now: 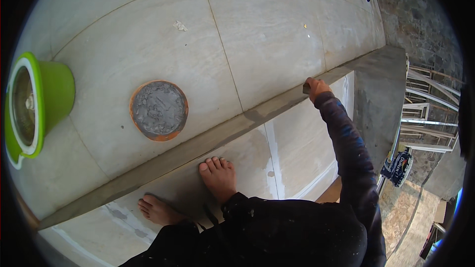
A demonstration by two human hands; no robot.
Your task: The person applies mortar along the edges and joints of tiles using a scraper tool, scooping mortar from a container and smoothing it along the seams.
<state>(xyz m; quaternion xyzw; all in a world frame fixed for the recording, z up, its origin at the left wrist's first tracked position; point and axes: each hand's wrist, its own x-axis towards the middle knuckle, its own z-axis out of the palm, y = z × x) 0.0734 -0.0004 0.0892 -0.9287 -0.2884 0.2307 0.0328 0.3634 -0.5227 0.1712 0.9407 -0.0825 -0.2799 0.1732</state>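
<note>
Dark, pale-flecked clothing (297,222) is filling the lower edge of the view. 2 bare feet (219,180) are standing on pale tiles (299,143), their toes pointing toward a narrow gray strip (198,160) that is running diagonally from lower left to upper right. At the right, a dark patterned sleeve (349,138) is stretching forward, and the right hand (318,88) is gripping a small dark block (306,88), its fingers clamped on it; the block is sitting at the strip, toward the strip's upper right end. The left hand is lying outside the view, so I cannot tell how its fingers are. Beyond the strip, an orange bowl (166,138) is holding lumpy gray paste (159,109). Left of the bowl, a green bucket (59,89) is standing. At the far right, a dark blue container (397,168) is resting near long pale slats (430,118).
</note>
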